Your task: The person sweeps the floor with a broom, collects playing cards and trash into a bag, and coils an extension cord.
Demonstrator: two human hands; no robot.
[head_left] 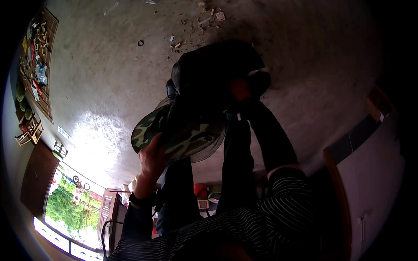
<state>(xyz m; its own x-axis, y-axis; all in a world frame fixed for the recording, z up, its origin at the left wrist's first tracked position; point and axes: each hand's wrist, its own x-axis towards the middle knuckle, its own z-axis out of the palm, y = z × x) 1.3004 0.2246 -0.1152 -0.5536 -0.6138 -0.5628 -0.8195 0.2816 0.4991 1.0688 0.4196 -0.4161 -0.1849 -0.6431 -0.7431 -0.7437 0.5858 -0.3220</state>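
Observation:
A camouflage hat (191, 138) with a wide, round brim is tilted in front of my legs. My left hand (152, 155) is closed on the near left part of this brim. Thin, see-through material shows along the brim's edge. Beyond the hat, and partly over it, is a bulky black thing (213, 61) that looks like a bag; deep shadow hides its details. My right hand (239, 89) is against the right side of the black thing. The dark hides its fingers, so their grip cannot be made out.
Bits of debris (220, 16) and a small dark ring (140, 43) lie on the concrete floor (100, 65). A mat (43, 93) with mixed items, a wooden chair (30, 132) and a bright doorway (74, 200) are at the left. A pale wall (370, 169) stands at the right.

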